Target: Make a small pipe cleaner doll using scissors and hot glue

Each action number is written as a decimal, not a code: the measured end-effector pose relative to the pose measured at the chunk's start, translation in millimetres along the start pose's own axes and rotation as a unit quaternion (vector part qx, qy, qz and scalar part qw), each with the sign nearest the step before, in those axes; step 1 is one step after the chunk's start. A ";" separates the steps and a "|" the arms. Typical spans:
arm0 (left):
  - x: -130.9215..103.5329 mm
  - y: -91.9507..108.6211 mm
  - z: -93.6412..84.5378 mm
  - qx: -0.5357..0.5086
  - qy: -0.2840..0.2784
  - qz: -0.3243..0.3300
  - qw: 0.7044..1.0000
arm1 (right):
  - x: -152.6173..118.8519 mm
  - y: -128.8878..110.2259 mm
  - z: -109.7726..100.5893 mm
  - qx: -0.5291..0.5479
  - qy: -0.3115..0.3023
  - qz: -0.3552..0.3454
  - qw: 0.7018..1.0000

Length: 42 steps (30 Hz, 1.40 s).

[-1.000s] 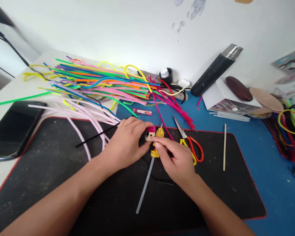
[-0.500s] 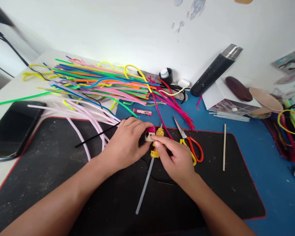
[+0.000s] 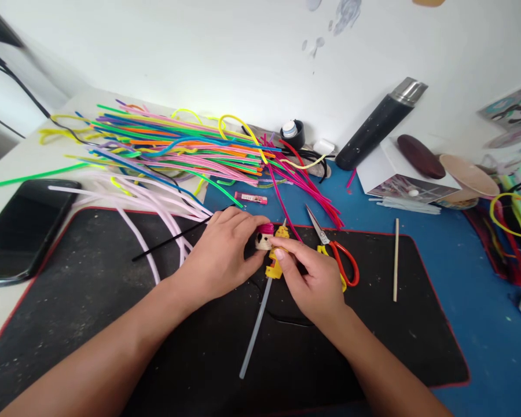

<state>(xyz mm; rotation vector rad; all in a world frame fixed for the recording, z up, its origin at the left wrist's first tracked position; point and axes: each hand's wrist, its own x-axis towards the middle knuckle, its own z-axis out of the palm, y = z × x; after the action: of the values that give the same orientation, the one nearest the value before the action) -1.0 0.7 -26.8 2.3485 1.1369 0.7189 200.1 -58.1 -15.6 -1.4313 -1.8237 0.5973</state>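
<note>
Above the black mat [image 3: 417, 324], beside the yellow glue gun [image 3: 282, 233], the small pink-topped figure [image 3: 264, 240] is pinched by the left grip [image 3: 226, 246] and seemingly being adjusted by the right grip [image 3: 316, 281], whose hold cannot be told, so steady support is apparently called for next.

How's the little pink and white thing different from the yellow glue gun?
The little thing is pink and cream with black spots; the glue gun is mostly yellow.
The little thing is short; the glue gun is longer, with a stick poking out.
The left hand holds the little thing; the glue gun lies on the mat.
Both are partly hidden by hands.
</note>
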 end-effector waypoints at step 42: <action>0.1 -0.7 -1.0 -0.003 0.008 0.003 1.000 | -1.7 -5.1 1.2 0.003 -0.010 -0.012 1.000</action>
<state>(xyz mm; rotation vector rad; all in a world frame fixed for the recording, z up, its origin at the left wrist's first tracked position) -1.9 1.4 -26.4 2.3462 1.1345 0.7442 196.2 -61.0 -13.1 -1.4025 -1.8506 0.6076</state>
